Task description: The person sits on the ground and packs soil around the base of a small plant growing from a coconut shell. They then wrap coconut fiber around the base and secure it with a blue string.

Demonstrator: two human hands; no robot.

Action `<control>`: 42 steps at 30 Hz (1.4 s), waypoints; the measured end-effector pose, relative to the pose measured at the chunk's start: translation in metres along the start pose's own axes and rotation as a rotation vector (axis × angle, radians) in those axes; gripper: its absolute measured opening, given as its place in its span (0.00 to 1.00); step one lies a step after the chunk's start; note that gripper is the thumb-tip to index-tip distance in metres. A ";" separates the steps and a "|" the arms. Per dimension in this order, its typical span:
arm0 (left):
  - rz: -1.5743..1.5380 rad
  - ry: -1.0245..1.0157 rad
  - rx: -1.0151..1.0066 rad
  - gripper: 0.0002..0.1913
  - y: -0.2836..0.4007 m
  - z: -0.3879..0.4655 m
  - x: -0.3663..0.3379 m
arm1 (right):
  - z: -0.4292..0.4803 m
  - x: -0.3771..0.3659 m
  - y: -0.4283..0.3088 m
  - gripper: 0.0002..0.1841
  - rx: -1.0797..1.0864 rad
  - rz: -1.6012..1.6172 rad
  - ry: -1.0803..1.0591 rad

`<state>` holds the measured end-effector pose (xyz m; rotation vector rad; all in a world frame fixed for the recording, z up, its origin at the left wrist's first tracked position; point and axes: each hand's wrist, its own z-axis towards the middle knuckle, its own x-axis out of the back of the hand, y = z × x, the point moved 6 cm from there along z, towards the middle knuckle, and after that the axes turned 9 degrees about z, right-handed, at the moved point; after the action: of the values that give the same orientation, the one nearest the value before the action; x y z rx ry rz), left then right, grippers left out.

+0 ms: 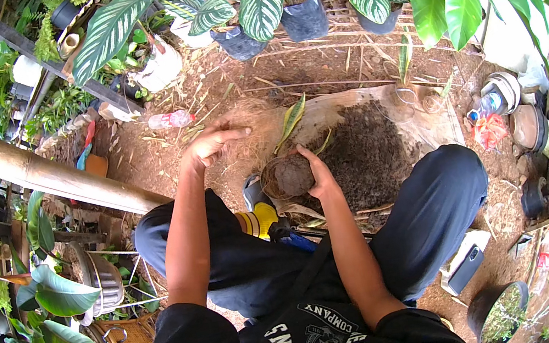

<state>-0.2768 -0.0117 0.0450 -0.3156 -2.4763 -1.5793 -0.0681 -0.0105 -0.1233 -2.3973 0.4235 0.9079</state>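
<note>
My right hand cups a round ball of dark soil from its right side, low between my knees. Brown fibre rings the ball's left edge. Just beyond it, a yellow-edged snake plant leaf slants up; whether it is rooted in the ball cannot be told. My left hand hovers beside a loose heap of coconut fibre, one finger stretched out and the others partly curled, with nothing visible in it. Loose dark soil is spread on a pale sack on the ground.
A plastic bottle lies on the dirt, left of the fibre. Striped-leaf plants in black grow bags line the far side. A bamboo pole crosses at left. Stacked pots stand at right; a phone lies near my right knee.
</note>
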 end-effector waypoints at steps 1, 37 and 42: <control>0.023 -0.071 0.067 0.37 0.007 -0.003 -0.011 | 0.006 0.005 0.003 0.25 -0.003 -0.009 0.039; 1.278 0.437 -0.443 0.26 0.023 -0.032 -0.138 | 0.028 0.010 0.019 0.25 0.204 0.358 -0.438; 1.049 0.347 -0.488 0.20 0.000 -0.029 -0.148 | 0.013 0.005 0.005 0.25 0.347 0.258 -0.447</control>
<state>-0.1338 -0.0497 0.0171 -1.0722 -1.2288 -1.4845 -0.0736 -0.0073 -0.1369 -1.7885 0.6601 1.3239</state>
